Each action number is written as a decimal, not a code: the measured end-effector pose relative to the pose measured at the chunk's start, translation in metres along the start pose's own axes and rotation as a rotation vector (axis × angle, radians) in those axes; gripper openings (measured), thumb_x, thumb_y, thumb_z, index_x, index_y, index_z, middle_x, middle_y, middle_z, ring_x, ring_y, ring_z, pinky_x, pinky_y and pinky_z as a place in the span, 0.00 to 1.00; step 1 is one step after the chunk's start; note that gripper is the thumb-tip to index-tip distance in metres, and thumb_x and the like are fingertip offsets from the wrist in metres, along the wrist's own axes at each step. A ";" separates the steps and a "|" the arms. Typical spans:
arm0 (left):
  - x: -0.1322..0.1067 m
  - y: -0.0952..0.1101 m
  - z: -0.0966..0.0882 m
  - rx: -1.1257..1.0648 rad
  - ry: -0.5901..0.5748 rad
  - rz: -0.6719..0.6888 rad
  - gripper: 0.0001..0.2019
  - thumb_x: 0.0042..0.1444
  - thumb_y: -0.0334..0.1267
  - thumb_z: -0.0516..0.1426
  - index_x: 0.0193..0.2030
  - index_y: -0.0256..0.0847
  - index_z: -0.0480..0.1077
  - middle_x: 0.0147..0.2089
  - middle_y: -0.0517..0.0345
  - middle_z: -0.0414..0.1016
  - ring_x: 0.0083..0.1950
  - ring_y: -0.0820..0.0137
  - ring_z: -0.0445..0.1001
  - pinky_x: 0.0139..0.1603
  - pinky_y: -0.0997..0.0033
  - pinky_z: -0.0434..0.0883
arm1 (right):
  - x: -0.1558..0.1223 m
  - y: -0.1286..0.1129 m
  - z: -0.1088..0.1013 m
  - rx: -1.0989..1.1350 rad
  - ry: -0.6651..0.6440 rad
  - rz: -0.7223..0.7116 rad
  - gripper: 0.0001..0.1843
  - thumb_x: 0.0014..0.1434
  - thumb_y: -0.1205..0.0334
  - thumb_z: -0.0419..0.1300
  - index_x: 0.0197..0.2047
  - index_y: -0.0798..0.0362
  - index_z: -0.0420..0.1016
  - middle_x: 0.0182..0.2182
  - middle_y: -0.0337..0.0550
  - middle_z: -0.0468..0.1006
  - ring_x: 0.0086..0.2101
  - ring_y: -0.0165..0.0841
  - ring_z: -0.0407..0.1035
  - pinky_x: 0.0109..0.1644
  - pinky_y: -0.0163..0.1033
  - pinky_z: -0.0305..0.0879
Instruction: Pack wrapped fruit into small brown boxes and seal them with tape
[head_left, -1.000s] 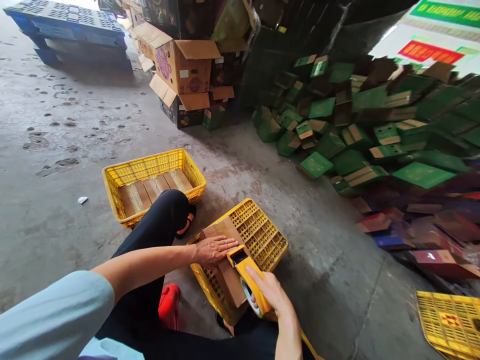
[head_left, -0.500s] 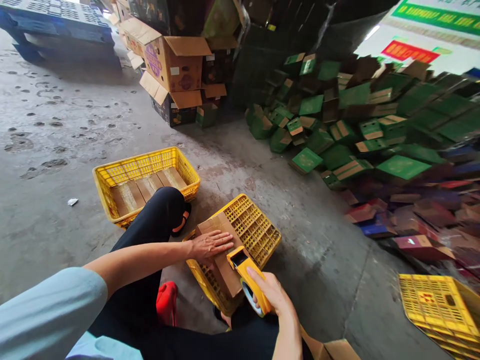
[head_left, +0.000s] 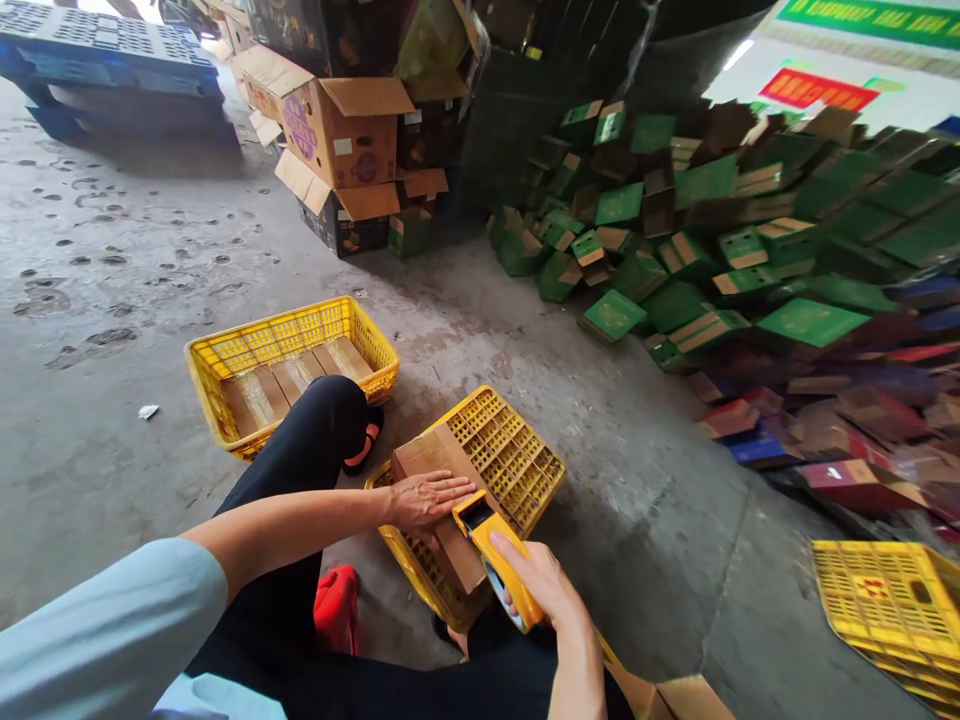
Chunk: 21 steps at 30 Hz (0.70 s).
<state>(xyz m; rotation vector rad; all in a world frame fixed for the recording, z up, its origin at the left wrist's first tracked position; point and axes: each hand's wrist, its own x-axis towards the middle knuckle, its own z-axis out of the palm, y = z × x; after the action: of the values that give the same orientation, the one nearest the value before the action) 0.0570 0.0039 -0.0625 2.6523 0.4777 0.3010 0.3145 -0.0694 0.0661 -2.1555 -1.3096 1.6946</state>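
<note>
A brown cardboard box (head_left: pixel 427 455) lies across an upturned yellow plastic crate (head_left: pixel 517 440) between my legs. Flat on top of the box rests my left hand (head_left: pixel 431 500), its fingers stretched out toward the tape dispenser's front. My right hand (head_left: pixel 544 580) is wrapped round the handle of a yellow tape dispenser (head_left: pixel 499 545), whose front end touches or nearly touches the box close to my left fingertips. Part of the tape roll shows under the dispenser. My left hand covers the middle of the box.
Ahead on the left stands a yellow crate (head_left: pixel 289 325) with several taped cardboard boxes inside. A red object (head_left: pixel 335 608) lies by my leg. Stacked yellow crates (head_left: pixel 874 590) are at right, heaps of green boxes (head_left: pixel 615 315) beyond. Blue pallets (head_left: pixel 112 60) stand far left.
My left hand has slid slightly right and down along the box, its fingers now closer to the tape dispenser. The dispenser in my right hand has barely moved.
</note>
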 end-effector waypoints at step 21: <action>-0.004 -0.009 0.002 0.169 0.093 0.101 0.38 0.71 0.53 0.52 0.79 0.30 0.47 0.79 0.38 0.48 0.82 0.59 0.42 0.79 0.53 0.51 | -0.019 0.018 -0.002 0.018 -0.005 0.053 0.25 0.65 0.37 0.58 0.32 0.52 0.71 0.19 0.45 0.76 0.20 0.35 0.73 0.23 0.36 0.71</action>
<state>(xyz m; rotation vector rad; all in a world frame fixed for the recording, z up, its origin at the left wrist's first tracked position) 0.0512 0.0088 -0.0686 2.8421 0.4155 0.4335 0.3263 -0.0926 0.0708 -2.1965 -1.2441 1.7250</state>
